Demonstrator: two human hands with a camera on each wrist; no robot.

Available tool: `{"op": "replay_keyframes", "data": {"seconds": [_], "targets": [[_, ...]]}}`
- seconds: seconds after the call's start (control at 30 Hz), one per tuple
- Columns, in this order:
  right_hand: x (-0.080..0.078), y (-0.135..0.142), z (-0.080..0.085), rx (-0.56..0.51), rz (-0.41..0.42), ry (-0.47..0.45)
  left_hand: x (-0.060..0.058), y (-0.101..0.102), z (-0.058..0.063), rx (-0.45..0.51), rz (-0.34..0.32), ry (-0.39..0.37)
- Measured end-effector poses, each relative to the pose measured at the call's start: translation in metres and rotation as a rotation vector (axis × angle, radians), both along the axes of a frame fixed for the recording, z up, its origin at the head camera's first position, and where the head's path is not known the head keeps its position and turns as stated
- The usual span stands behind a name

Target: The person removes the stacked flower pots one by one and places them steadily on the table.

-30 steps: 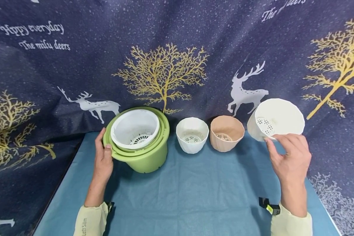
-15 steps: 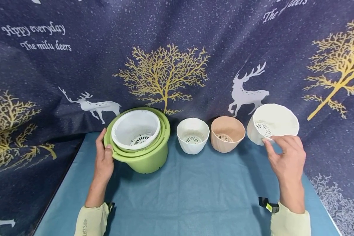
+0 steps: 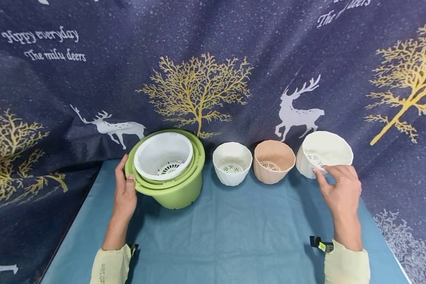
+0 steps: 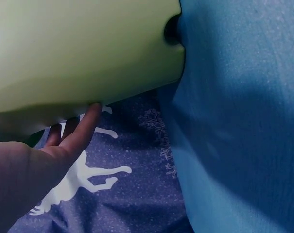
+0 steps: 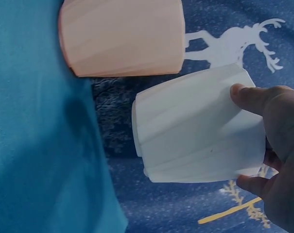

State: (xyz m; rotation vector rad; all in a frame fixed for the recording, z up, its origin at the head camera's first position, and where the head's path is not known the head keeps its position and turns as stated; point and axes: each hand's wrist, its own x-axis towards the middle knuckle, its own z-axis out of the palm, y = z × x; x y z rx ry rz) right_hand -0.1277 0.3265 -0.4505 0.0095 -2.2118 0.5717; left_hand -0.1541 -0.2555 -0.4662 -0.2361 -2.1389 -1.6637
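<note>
At the left of the table stands a large green flowerpot [image 3: 179,195] with a second green rim inside it and a white pot [image 3: 163,156] with a slotted bottom nested on top. My left hand [image 3: 125,193] grips its left rim, thumb on the edge; in the left wrist view the fingers [image 4: 83,131] lie along the green side. On the right, my right hand [image 3: 340,187] pinches the near rim of a cream flowerpot [image 3: 305,165] with a perforated bottom. That pot is tilted in the right wrist view, its base off the blue cloth.
Between the hands a small white pot [image 3: 232,173] and a terracotta-pink pot [image 3: 271,173] stand side by side at the back of the blue-covered table [image 3: 227,236]. Right behind them hangs a dark blue cloth [image 3: 206,35] printed with deer and trees.
My right hand has lowered the cream pot and moved it slightly left, nearer the pink pot. The left hand and the green pot have stayed in place.
</note>
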Motion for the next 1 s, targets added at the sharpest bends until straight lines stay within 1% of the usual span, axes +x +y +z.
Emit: {"op": "replay_keyframes", "data": {"seconds": [0.1, 0.3, 0.57, 1.0], "targets": [[-0.002, 0.003, -0.006, -0.006, -0.009, -0.019, 0.000, 0.000, 0.000, -0.004, 0.000, -0.002], [-0.007, 0.007, -0.015, -0.003, 0.016, -0.019, 0.000, 0.001, 0.002, -0.011, 0.013, -0.008], [-0.010, 0.010, -0.024, -0.013, -0.004, -0.064, 0.001, 0.002, 0.002, -0.007, 0.015, -0.022], [-0.015, 0.014, -0.032, -0.003, 0.015, -0.048, 0.000, 0.001, 0.000, -0.012, 0.007, 0.005]]}}
